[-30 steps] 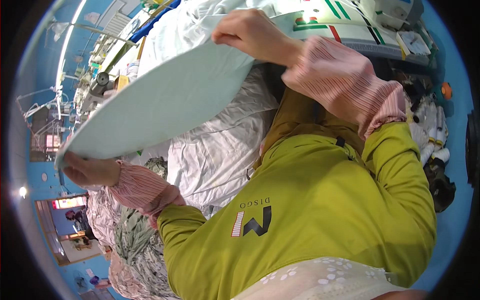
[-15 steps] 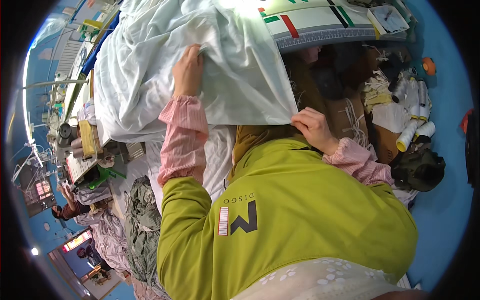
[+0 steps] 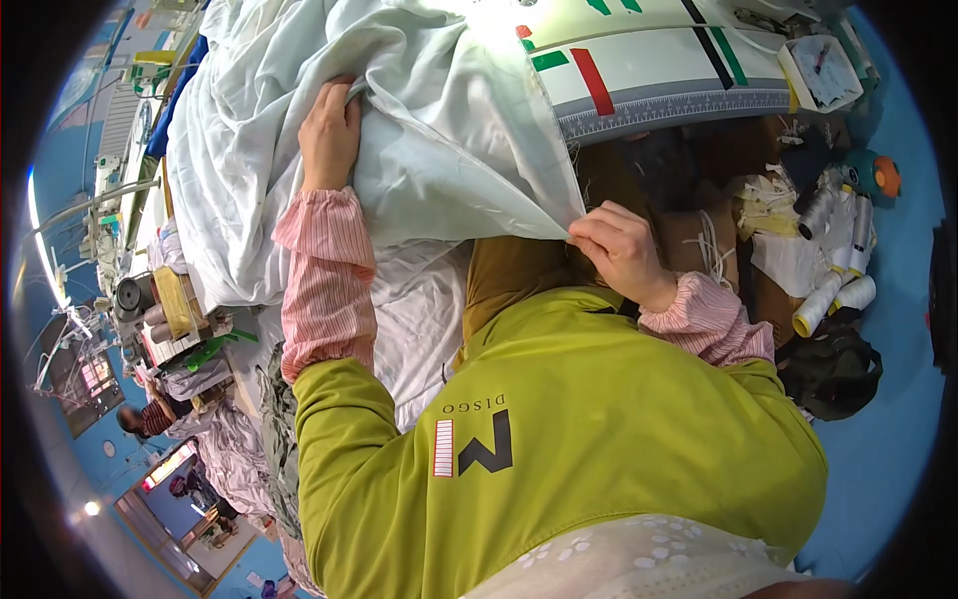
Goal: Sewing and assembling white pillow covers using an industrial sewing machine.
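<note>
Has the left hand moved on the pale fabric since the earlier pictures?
Yes. The left hand went from the picture's low left edge up and rightward, toward the white worktable, gripping the pale fabric.

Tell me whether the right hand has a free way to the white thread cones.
Probably yes: the right hand pinches the pale fabric's corner, and the thread cones lie to its right with only low clutter between.

The left hand (image 3: 329,135) at eleven o'clock grips a fold of the pale sheet (image 3: 439,130). The right hand (image 3: 624,250), right of centre, pinches its corner. Thread cones (image 3: 833,290) lie at three o'clock, and the tabletop (image 3: 659,60) with coloured stripes is at one.
</note>
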Demonstrator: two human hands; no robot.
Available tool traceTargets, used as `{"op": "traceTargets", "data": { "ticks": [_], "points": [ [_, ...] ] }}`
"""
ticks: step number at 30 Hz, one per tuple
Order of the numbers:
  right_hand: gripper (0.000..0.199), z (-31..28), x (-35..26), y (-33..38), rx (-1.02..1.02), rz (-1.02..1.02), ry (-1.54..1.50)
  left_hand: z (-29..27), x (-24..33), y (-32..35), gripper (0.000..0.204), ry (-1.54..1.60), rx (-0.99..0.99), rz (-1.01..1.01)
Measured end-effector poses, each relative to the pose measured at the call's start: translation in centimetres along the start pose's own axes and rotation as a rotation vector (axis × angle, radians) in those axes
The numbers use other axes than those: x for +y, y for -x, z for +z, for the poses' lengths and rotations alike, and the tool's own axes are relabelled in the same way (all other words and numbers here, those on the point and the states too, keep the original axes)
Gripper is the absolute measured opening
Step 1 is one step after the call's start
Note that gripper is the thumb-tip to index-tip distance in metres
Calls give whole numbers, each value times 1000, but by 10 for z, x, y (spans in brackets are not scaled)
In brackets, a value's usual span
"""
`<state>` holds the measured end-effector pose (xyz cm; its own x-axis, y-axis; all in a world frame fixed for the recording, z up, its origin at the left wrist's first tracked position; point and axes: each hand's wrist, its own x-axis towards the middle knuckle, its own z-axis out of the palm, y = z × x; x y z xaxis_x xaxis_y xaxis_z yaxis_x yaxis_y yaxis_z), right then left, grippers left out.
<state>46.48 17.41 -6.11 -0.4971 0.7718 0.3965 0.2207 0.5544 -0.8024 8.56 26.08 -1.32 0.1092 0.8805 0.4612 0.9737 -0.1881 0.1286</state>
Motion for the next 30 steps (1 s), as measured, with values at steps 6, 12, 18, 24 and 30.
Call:
{"op": "traceTargets", "data": {
  "ticks": [6,12,18,24,30],
  "points": [
    [16,-7,-1,-19,46,-15,28,2,-5,-12,25,11,-57,-49],
    [16,-6,7,-53,91,-69,54,17,-45,-32,22,-45,4,38],
    [16,-8,12,-83,156,-148,156,24,-60,-61,24,-39,11,82],
    [14,-10,12,-113,145,-162,257,33,-91,-78,24,-66,30,83],
    [11,-7,34,-144,130,-163,267,48,-120,-100,24,-77,100,106]
  ]
}}
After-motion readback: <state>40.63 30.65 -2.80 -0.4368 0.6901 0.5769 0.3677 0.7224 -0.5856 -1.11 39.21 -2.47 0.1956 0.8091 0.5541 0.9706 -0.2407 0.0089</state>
